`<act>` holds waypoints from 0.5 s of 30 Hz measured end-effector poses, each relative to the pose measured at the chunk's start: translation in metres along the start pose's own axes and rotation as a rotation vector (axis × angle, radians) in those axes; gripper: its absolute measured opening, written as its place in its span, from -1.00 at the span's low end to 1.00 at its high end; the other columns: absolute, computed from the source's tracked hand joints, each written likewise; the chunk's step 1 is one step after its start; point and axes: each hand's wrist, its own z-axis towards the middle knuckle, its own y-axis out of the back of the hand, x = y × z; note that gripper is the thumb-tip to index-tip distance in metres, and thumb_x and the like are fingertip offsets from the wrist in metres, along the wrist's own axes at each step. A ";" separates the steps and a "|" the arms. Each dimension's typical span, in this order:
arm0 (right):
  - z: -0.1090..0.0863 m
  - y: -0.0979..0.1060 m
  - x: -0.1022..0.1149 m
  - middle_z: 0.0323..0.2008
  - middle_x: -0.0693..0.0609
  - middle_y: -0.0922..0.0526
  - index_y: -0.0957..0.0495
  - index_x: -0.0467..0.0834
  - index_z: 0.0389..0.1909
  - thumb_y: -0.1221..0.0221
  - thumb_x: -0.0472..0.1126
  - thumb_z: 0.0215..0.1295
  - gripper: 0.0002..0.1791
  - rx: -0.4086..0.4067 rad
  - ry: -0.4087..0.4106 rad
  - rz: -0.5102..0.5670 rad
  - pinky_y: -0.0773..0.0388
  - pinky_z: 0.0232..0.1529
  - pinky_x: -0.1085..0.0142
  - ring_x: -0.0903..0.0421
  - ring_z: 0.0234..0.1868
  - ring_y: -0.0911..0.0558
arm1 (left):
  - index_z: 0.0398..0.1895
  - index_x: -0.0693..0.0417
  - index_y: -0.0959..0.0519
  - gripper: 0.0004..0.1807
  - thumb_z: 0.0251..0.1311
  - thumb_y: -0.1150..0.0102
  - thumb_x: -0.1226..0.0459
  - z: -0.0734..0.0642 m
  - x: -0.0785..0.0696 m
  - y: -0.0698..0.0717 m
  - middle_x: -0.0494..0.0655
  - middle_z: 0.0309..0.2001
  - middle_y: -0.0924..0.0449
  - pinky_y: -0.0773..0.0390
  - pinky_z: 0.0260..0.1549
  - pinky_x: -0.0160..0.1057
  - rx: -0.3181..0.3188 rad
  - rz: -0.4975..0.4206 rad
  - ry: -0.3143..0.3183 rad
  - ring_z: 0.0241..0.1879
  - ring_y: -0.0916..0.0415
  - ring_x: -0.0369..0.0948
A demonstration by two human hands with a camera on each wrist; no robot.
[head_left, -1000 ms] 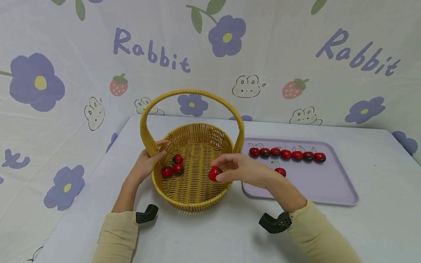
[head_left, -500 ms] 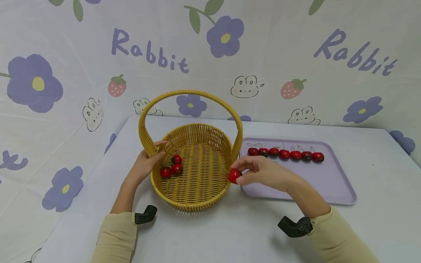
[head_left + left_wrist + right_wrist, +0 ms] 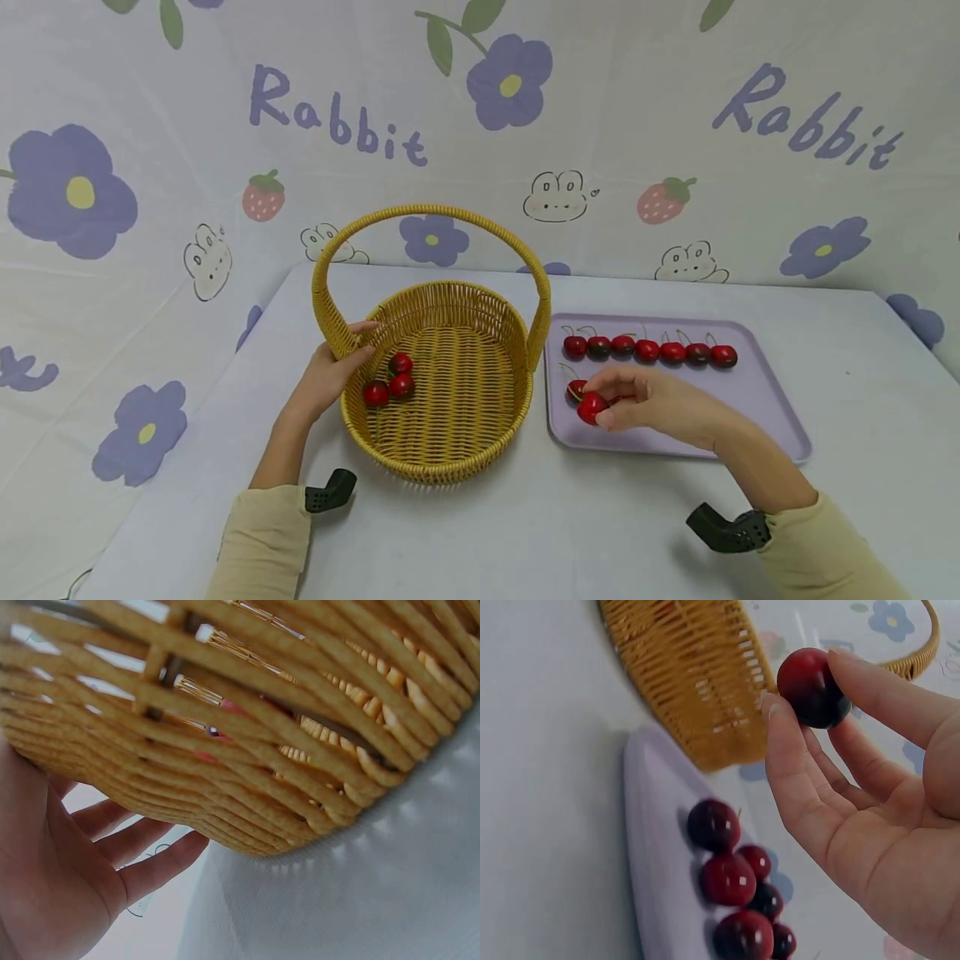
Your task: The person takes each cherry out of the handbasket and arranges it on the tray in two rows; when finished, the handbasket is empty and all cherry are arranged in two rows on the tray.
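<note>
A cherry (image 3: pixel 592 409) is pinched between the thumb and fingertips of my right hand (image 3: pixel 671 408), held above the left part of the lilac tray (image 3: pixel 731 412). The right wrist view shows this cherry (image 3: pixel 808 684) dark on one side. Just behind it, partly covered, another cherry (image 3: pixel 576 389) lies on the tray. My left hand (image 3: pixel 324 385) holds the left rim of the yellow wicker basket (image 3: pixel 465 408) by the handle's base, its thumb over the edge. From the left wrist, the fingers (image 3: pixel 161 866) show along the woven wall. Inside the basket, at left, lie three cherries (image 3: pixel 401 386).
Along the tray's back runs a row of several stemmed cherries (image 3: pixel 647 351). The basket's tall arched handle (image 3: pixel 431 210) rises above it. A white cloth (image 3: pixel 480 533) covers the table, and a printed curtain (image 3: pixel 450 125) hangs behind.
My right hand has carried the pinched cherry rightward, from above the basket, past its rim, to above the tray. The left hand keeps its place on the basket.
</note>
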 end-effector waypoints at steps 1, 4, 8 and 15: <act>-0.003 0.003 -0.003 -0.08 -0.21 -0.46 -0.41 -0.32 0.08 -0.26 -0.26 0.23 -0.56 -0.009 -0.003 0.000 -0.54 -0.04 0.24 -0.06 -0.04 -0.48 | 0.33 0.14 -0.32 -0.55 0.41 0.04 0.26 0.000 0.000 0.000 0.18 0.35 -0.22 -0.09 0.24 0.22 0.001 -0.001 0.002 0.32 -0.16 0.12; -0.011 0.011 -0.010 -0.07 -0.21 -0.44 -0.40 -0.32 0.08 -0.26 -0.25 0.22 -0.55 -0.039 -0.024 -0.010 -0.54 -0.05 0.23 -0.07 -0.05 -0.49 | 0.33 0.13 -0.32 -0.55 0.41 0.04 0.25 0.000 -0.001 0.000 0.18 0.35 -0.22 -0.10 0.23 0.23 0.002 0.001 0.006 0.32 -0.16 0.13; -0.021 0.022 -0.019 0.00 -0.21 -0.43 -0.40 -0.28 0.11 -0.27 -0.21 0.22 -0.53 -0.088 -0.061 -0.037 -0.53 -0.04 0.22 -0.07 -0.02 -0.49 | 0.34 0.13 -0.31 -0.54 0.41 0.04 0.26 0.000 -0.001 0.000 0.18 0.36 -0.21 -0.11 0.22 0.24 0.005 0.001 0.006 0.32 -0.16 0.14; -0.034 0.040 -0.028 0.01 -0.18 -0.41 -0.32 -0.33 0.16 -0.22 -0.25 0.26 -0.50 -0.164 -0.089 0.050 -0.52 -0.04 0.25 -0.03 -0.05 -0.54 | 0.33 0.15 -0.31 -0.55 0.42 0.05 0.26 0.000 0.000 0.000 0.19 0.35 -0.22 -0.09 0.24 0.22 0.005 0.001 -0.005 0.32 -0.15 0.13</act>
